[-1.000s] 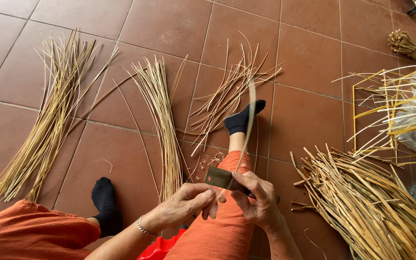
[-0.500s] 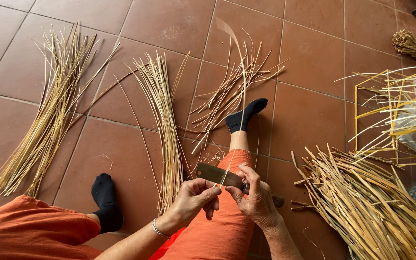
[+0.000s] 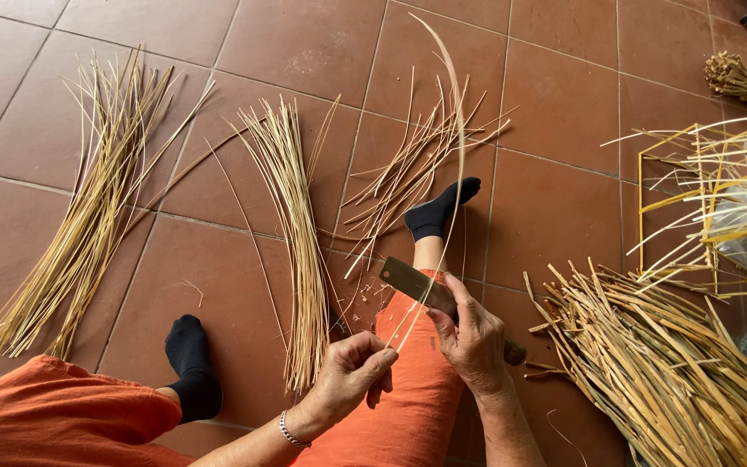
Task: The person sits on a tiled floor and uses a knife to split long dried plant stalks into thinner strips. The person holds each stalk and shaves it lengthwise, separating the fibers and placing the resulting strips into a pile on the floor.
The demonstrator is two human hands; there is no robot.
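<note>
Your left hand (image 3: pixel 349 374) pinches the near end of a long thin strip (image 3: pixel 453 147) between thumb and curled fingers, grip closed tight on it. The strip runs from that pinch away from you, rising far and slightly right, then bowing over to the left at its far tip above the tiles; its long axis lies near-to-far.

Your right hand (image 3: pixel 473 339) is clenched around the handle of a knife (image 3: pixel 415 283), thumb stretched along the blade's back. The flat blade points left and slightly far, crossing the strip just beyond your left fingertips, touching it or very nearly so. Both hands sit over your right leg in orange cloth, just near of the black sock (image 3: pixel 437 210).

On the floor (image 3: pixel 564 104), a bundle (image 3: pixel 291 233) of fine strips lies just left of your hands, its length near-to-far. A wider sheaf (image 3: pixel 79 225) lies well to the left, a loose scatter (image 3: pixel 417 164) far of your foot, and a coarse heap (image 3: pixel 659 372) at near right. A frame (image 3: pixel 711 199) stands at the right edge.
</note>
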